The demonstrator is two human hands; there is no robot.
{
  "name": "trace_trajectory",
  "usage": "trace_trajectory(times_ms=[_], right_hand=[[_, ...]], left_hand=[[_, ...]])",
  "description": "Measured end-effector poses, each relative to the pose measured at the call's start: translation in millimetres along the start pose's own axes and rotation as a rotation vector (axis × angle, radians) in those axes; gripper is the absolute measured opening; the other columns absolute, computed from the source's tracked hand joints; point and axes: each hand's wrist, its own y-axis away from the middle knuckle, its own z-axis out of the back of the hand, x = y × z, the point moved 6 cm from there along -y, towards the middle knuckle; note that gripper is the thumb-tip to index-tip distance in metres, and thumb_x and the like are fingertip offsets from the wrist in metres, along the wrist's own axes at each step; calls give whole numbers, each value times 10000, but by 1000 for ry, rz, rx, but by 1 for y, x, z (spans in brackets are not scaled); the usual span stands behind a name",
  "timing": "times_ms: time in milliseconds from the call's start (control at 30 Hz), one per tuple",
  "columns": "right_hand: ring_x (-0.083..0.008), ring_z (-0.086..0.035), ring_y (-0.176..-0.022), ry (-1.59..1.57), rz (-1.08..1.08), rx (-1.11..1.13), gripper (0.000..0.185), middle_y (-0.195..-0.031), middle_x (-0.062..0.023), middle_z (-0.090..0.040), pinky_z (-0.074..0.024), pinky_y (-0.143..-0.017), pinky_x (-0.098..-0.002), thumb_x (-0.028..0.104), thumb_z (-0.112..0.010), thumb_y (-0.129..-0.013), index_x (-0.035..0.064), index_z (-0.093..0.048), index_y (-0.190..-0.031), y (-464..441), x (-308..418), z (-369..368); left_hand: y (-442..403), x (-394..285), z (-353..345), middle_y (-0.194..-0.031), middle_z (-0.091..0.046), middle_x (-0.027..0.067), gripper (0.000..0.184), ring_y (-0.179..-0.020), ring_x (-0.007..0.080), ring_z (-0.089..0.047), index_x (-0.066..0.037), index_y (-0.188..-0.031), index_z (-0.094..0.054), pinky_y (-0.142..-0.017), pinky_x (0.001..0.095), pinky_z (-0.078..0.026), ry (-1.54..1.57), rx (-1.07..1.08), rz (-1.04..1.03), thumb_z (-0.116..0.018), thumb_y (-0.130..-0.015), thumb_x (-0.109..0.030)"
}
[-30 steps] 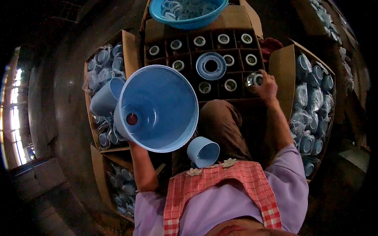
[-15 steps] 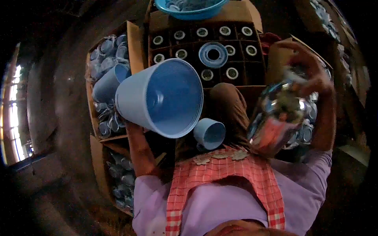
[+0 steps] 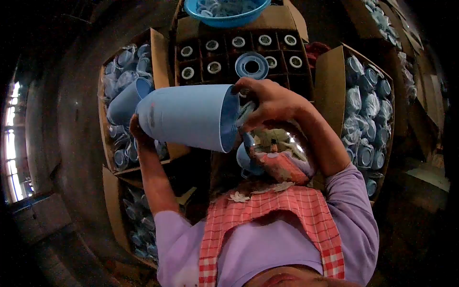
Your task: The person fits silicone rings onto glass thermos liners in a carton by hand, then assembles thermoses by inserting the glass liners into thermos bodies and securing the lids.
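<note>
A large light-blue plastic flask casing point(image 3: 186, 117) lies sideways in front of me, its open mouth facing right. My left hand point(image 3: 137, 130) is closed round its base end, with most of the fingers hidden behind it. My right hand point(image 3: 275, 101) grips the neck of a shiny silver glass flask liner point(image 3: 282, 148), right beside the casing's mouth. The liner's rounded body hangs below that hand, over my lap. Partly behind the liner is a small light-blue cup point(image 3: 245, 160). A light-blue plastic ring point(image 3: 241, 67) rests on the divided carton beyond my hands.
The divided carton point(image 3: 203, 81) holds several upright silver-necked liners. Behind it stands a blue basin point(image 3: 224, 20) of clear rings. An open box point(image 3: 160, 62) at left holds bagged blue parts and another blue casing point(image 3: 129, 103). A box point(image 3: 331, 81) of wrapped blue cups stands at right.
My right hand has brought the silver liner leftward to the casing's mouth. The casing has turned from facing me to lying sideways, its opening toward the right.
</note>
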Motion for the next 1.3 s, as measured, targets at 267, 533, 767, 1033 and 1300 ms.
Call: trace_trajectory(times_ms=[267, 533, 767, 1033, 1300], right_hand=[[-227, -598, -867, 305, 65, -112, 598, -940, -173, -604, -469, -747, -323, 207, -749, -582, 13, -505, -1093, -12, -8, 10], [-186, -571, -910, -228, -78, -412, 453, -984, -107, -595, -444, -812, -296, 110, -710, -643, -4, -544, -1049, 108, -120, 53], [-212, -492, -1071, -676, 58, -509, 890, -1146, -120, -518, -386, -914, -329, 134, -787, -575, 77, -313, -1327, 149, -156, -37], [-222, -474, -1103, -1009, 381, -660, 935, -1233, -123, -465, -384, -934, -354, 215, -814, -569, 40, -296, -1328, 107, -142, -26], [-250, -483, -1083, -1369, 336, -586, 543, -1195, -130, -477, -437, -874, -411, 218, -577, -802, 35, -371, -1269, 66, -208, -61]], left_hand=[[-3, 18, 21, -1119, -539, 173, 639, -997, 318, -527, 30, -1177, -471, -852, 423, -424, -97, 6, 36, -550, -739, -429], [-12, 6, -88, -1123, -536, 156, 598, -1009, 304, -517, 26, -1173, -474, -872, 405, -404, -339, -38, 3, -555, -753, -391], [-4, 6, -156, -1121, -526, 136, 654, -1026, 274, -493, 25, -1172, -476, -908, 355, -369, -409, 22, 75, -630, -683, -381], [20, -5, -194, -1012, -573, 104, 561, -929, 224, -531, 23, -1096, -541, -832, 327, -402, -455, 232, -45, -600, -668, -335], [117, -22, -328, -1049, -547, 173, 786, -968, 310, -524, -19, -1140, -500, -837, 380, -418, -1237, 417, -717, -722, -564, -507]])
